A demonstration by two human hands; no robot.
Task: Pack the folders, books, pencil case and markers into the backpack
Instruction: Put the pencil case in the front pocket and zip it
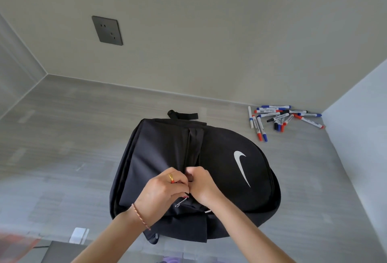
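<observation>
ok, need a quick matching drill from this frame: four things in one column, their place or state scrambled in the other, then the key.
Things:
1. backpack
2. markers
3. left hand
4. wall socket

Place or state:
A. loose pile in the far right corner of the table
B. wears a gold ring and a string bracelet
C. lies flat at the middle of the table, white logo up
D. dark plate on the wall

Pairs: 1-C, 2-A, 3-B, 4-D

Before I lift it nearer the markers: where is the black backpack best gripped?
Probably by the top carry loop at the far end of the backpack, reached from above. It stands clear of the limp fabric body, and it is free, while the left hand and right hand both pinch near the zipper at the near end.
</observation>
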